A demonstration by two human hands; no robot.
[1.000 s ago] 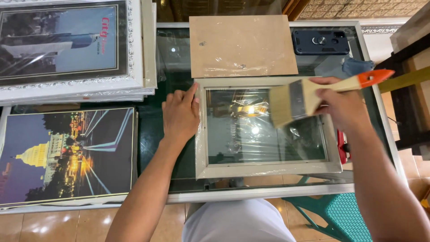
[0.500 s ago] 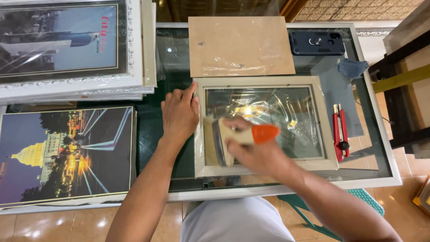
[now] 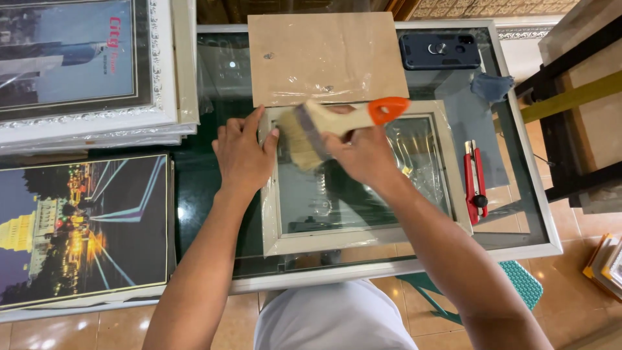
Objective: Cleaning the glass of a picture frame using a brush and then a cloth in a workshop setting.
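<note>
A pale wooden picture frame (image 3: 363,238) wrapped in clear plastic lies face down on the glass table (image 3: 521,249). My left hand (image 3: 241,155) rests flat on the frame's upper left corner. My right hand (image 3: 364,154) grips a wide paintbrush (image 3: 324,126) with a wooden handle and an orange tip. Its bristles touch the upper left part of the frame's glass, close to my left hand.
A brown backing board (image 3: 327,57) lies above the frame. A dark phone (image 3: 439,52), a blue cloth (image 3: 491,86) and a red utility knife (image 3: 475,183) sit to the right. Framed pictures (image 3: 78,65) and a night city poster (image 3: 84,223) lie to the left. A green stool (image 3: 525,285) stands below.
My right hand brought the brush from the right side down to the frame's lower left, then up to its upper left. My left hand stayed on the frame's corner.
</note>
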